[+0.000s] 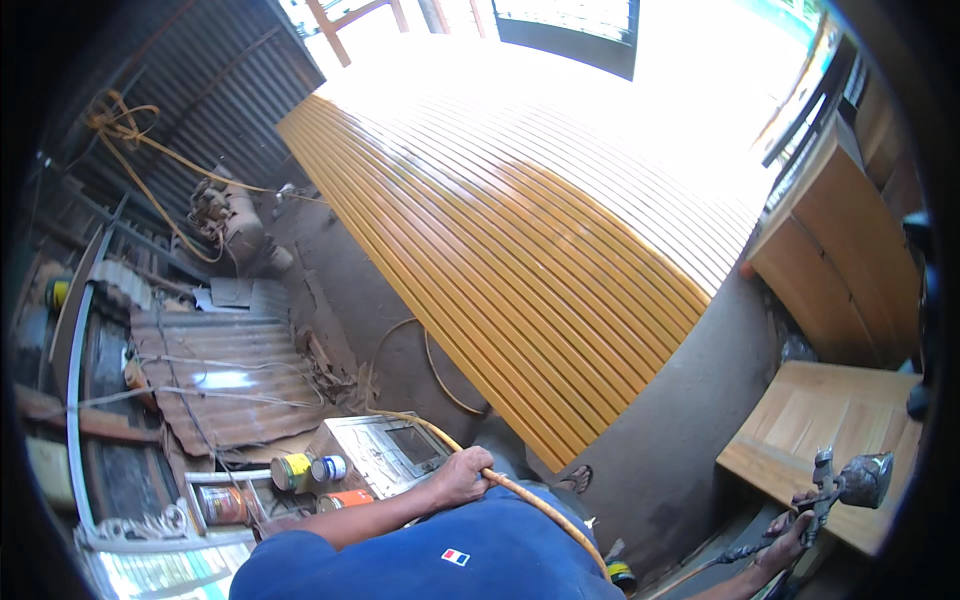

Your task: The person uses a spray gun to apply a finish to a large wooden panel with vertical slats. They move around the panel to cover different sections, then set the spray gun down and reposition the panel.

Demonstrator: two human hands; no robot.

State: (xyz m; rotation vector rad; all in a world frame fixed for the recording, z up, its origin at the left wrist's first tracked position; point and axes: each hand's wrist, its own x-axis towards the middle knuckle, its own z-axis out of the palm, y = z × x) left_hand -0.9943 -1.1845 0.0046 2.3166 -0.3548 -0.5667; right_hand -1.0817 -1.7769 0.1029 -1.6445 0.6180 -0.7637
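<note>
The left hand is closed in a fist around a yellow air hose, which crosses the blue shirt below and to the right of that grip. The right hand has its fingers wrapped around the handle of a spray gun, held upright; whether the trigger is squeezed, I cannot tell. The gun's stained paint cup sits just right of that grip.

Left of the hose grip are a yellow-labelled can and an orange can. Just beyond the gun grip is a pale wooden panel. Ahead, between the two grips and apart from both, stretches a long, grooved, glossy yellow-brown panel. Farther off, left of the hose grip, are rusty corrugated sheeting and, beyond it, a dusty air compressor.
</note>
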